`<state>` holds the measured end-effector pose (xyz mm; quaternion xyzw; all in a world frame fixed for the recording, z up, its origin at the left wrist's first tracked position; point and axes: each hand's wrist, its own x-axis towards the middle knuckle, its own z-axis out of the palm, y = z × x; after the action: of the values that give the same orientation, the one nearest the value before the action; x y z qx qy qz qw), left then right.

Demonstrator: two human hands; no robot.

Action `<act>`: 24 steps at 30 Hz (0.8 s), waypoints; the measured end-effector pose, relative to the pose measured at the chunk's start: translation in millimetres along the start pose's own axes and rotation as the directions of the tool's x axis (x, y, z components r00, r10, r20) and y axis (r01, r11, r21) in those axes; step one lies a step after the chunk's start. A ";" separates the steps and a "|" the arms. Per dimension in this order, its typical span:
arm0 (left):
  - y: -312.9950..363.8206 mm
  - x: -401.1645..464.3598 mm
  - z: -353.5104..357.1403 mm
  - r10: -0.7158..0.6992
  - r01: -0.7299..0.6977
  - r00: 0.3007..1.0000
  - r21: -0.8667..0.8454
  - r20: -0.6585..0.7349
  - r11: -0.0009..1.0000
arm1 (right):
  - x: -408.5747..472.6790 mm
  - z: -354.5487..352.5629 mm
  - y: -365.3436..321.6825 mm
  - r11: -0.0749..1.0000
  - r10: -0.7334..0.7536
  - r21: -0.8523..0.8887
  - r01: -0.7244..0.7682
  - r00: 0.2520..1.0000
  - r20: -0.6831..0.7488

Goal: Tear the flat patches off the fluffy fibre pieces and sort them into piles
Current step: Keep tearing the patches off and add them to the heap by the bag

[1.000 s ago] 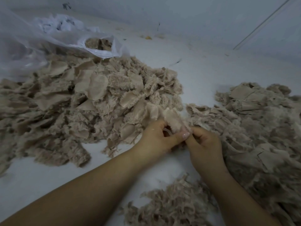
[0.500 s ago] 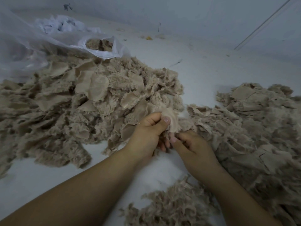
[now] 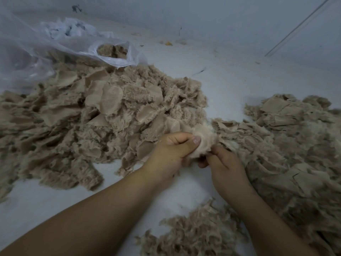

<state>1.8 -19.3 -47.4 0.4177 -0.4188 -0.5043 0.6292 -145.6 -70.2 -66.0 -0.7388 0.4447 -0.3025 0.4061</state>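
A pale fluffy fibre piece [image 3: 203, 139] sits between both hands at the middle of the view. My left hand [image 3: 173, 150] grips it, thumb pressed on its front. My right hand [image 3: 224, 163] pinches its lower right edge, fingertips hidden under the fluff. A large beige pile of fluffy pieces with flat patches [image 3: 96, 115] spreads to the left. Another pile [image 3: 295, 145] lies on the right, and a small fluffy heap [image 3: 195, 235] lies near me.
A clear plastic bag [image 3: 60, 45] holding more beige pieces lies at the back left. The white floor [image 3: 230, 78] runs back to a pale wall. Small scraps of debris [image 3: 168, 43] dot the floor far back.
Both hands lifted the fluffy piece slightly up and away from me. My left thumb shifted from the right side onto the piece's front; my right hand moved lower under its edge.
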 end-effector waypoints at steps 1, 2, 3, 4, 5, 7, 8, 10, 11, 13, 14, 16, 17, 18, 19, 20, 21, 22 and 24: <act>1.4 -1.0 -1.2 0.008 -0.007 1.000 -0.051 0.029 0.999 | 1.0 -1.2 2.0 1.000 0.010 -0.022 -0.010 1.000 -0.023; 2.9 -1.6 -2.1 0.009 -0.005 0.999 -0.083 0.045 0.997 | 2.6 -2.5 4.5 0.999 0.022 -0.040 -0.024 0.999 -0.042; 3.7 -1.5 -2.8 0.001 0.003 0.999 -0.094 0.045 0.996 | 3.4 -3.1 5.2 0.999 0.029 -0.034 -0.031 0.998 -0.056; 3.9 -0.9 -3.1 -0.010 0.013 0.999 -0.099 0.036 0.995 | 3.2 -2.7 4.4 0.999 0.032 -0.005 -0.032 0.998 -0.058; 3.1 -0.1 -3.4 -0.017 0.019 1.000 -0.088 0.025 0.996 | 2.1 -2.2 2.5 0.999 0.027 0.043 -0.024 0.998 -0.060; 0.1 0.7 -2.2 -0.020 0.020 1.000 -0.024 0.008 1.000 | -1.1 -2.2 -4.3 0.988 0.016 0.154 -0.004 0.997 -0.080; -1.0 0.7 -0.7 -0.015 0.015 1.000 0.025 0.003 1.000 | -3.7 -2.0 -8.6 0.982 0.010 0.190 0.006 0.996 -0.085; -3.4 -0.2 2.4 -0.011 0.009 1.000 0.124 0.011 0.992 | -7.9 -0.7 -12.6 0.980 -0.018 0.196 0.036 0.996 -0.092; -3.9 -0.9 3.7 -0.023 0.019 0.999 0.153 0.024 0.988 | -8.2 -0.1 -12.6 0.983 -0.023 0.181 0.042 0.994 -0.103; -3.6 -2.1 4.9 -0.052 0.043 0.997 0.155 0.058 0.987 | -6.5 -0.7 -11.4 0.985 -0.016 0.169 0.038 0.991 -0.135; -2.8 -2.4 4.7 -0.055 0.045 0.996 0.150 0.067 0.988 | -4.8 -1.7 -10.4 0.984 -0.013 0.176 0.040 0.988 -0.152; -0.3 -2.3 3.1 -0.054 0.049 0.998 0.126 0.038 0.991 | -1.7 -3.4 -7.7 0.977 0.017 0.213 0.019 0.986 -0.167; 0.5 -2.0 1.6 -0.046 0.044 0.999 0.104 0.016 0.994 | -0.3 -4.2 -5.3 0.972 0.039 0.233 -0.003 0.988 -0.151; 0.5 -2.0 -0.1 -0.037 0.037 0.999 0.083 -0.008 0.996 | 0.5 -4.4 -3.7 0.968 0.058 0.248 -0.024 0.990 -0.129; 0.0 -2.0 -1.8 -0.035 0.036 0.999 0.062 -0.027 0.997 | 1.2 -4.0 -2.0 0.963 0.076 0.266 -0.044 0.991 -0.112; -0.9 -2.6 -3.2 -0.034 0.036 0.999 0.048 -0.040 0.998 | 1.5 -3.1 -0.8 0.958 0.092 0.282 -0.059 0.990 -0.104; -1.6 -4.5 -4.3 -0.029 0.031 0.999 0.046 -0.040 0.998 | 1.7 -2.5 -0.3 0.953 0.103 0.294 -0.068 0.989 -0.106; -2.4 -7.2 -5.3 -0.020 0.022 0.999 0.062 -0.032 0.998 | 1.8 -2.3 -0.5 0.952 0.111 0.299 -0.073 0.987 -0.113; -2.3 -13.6 -8.0 -0.011 0.014 1.000 0.107 -0.030 0.994 | 2.3 -1.8 -0.8 0.953 0.122 0.294 -0.078 0.983 -0.136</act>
<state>6.8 -5.4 -53.4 0.4607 -0.4335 -0.4787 0.6087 -145.7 -72.7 -64.3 -0.6232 0.4628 -0.3983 0.4887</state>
